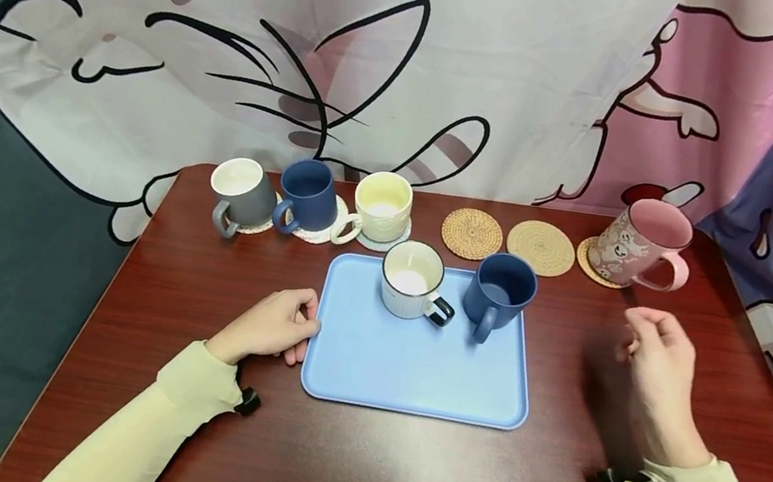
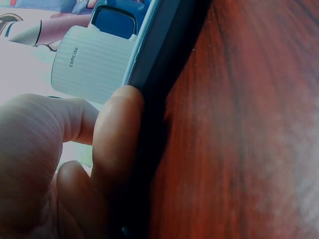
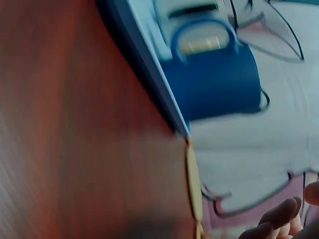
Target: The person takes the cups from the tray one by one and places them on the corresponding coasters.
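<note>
My left hand (image 1: 276, 323) is at the left edge of a light blue tray (image 1: 410, 380), with thumb and bent fingers pinching its rim. Toward the back of the tray stands a white enamel-style mug (image 1: 401, 304) with a dark rim and black handle; the left wrist view shows "concise" on its ribbed side (image 2: 94, 62). Beside it, at the tray's right back corner, is a dark blue mug (image 1: 502, 280). My right hand (image 1: 661, 373), fingers loosely bent around nothing, hovers over the table just in front of a pink patterned mug (image 1: 616, 248) on a woven coaster (image 1: 588, 264).
Along the back left stand a grey mug (image 1: 252, 199), another blue mug (image 1: 313, 196) and a cream mug (image 1: 384, 211), each on a coaster. Two woven coasters, one tan (image 1: 473, 234) and one paler (image 1: 541, 247), lie behind the tray. A printed cloth (image 1: 536, 62) hangs behind the table.
</note>
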`<action>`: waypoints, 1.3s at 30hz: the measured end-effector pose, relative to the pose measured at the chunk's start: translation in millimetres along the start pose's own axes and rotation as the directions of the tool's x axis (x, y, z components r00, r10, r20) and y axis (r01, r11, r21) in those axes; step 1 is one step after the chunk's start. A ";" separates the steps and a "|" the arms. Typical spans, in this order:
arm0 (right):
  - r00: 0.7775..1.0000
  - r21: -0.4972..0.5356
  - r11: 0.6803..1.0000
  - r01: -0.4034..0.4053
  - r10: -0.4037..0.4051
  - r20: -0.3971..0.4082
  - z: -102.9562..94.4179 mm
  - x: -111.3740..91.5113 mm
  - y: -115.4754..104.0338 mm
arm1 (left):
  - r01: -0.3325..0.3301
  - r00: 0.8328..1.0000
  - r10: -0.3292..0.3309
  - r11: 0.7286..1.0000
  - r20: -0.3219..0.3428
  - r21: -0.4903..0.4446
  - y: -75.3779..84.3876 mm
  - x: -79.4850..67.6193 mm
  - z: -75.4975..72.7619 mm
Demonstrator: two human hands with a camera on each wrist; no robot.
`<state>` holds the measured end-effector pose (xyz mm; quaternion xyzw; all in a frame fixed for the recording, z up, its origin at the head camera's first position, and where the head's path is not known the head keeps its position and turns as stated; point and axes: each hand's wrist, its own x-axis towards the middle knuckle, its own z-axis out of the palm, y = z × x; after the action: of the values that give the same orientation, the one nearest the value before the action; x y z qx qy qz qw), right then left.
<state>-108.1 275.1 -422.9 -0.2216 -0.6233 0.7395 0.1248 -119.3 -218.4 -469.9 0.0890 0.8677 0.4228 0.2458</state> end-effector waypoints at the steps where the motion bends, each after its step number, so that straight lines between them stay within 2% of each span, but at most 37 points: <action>1: 0.999 -0.025 1.000 0.001 -0.001 0.034 2.6 -5.4 2.8 | -0.001 1.000 0.001 1.000 0.001 -0.003 0.1 0.1 0.0; 4: 0.989 -0.084 0.996 0.006 0.006 0.147 10.5 -21.4 10.3 | -0.002 1.000 0.002 1.000 0.000 -0.007 0.1 0.4 0.1; 7: 0.968 -0.112 0.994 0.007 0.021 0.252 18.7 -36.0 16.4 | -0.004 1.000 0.004 1.000 0.002 -0.005 0.4 0.2 0.0; 11: 0.938 -0.142 0.990 0.010 0.041 0.345 31.3 -51.2 23.3 | -0.002 1.000 0.002 1.000 0.001 -0.007 0.4 -0.3 -0.7; 15: 0.923 -0.193 0.981 0.000 0.074 0.376 44.8 -60.3 29.5 | 0.003 1.000 -0.003 1.000 -0.003 -0.008 0.1 -0.1 -0.7; 21: 0.910 -0.322 0.947 0.015 0.120 0.397 58.9 -68.8 36.1 | 0.002 1.000 -0.002 1.000 0.000 -0.010 0.2 0.1 -0.1; 30: 0.876 -0.321 0.947 -0.018 0.170 0.451 74.1 -78.4 36.3 | -0.005 1.000 0.005 1.000 0.001 -0.014 -1.9 1.2 0.1; 33: 0.868 -0.325 0.944 -0.056 0.207 0.452 80.3 -79.9 36.9 | -0.004 1.000 0.004 1.000 -0.001 -0.015 -2.0 1.1 0.2; 39: 0.831 -0.313 0.943 -0.114 0.263 0.490 90.3 -79.0 38.3 | -0.010 1.000 0.010 1.000 0.001 -0.002 -1.1 0.7 0.0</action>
<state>-79.5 153.2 -435.4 -0.0873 -0.7033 0.6881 -0.1556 -119.8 -218.9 -471.0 0.0932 0.8666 0.4248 0.2444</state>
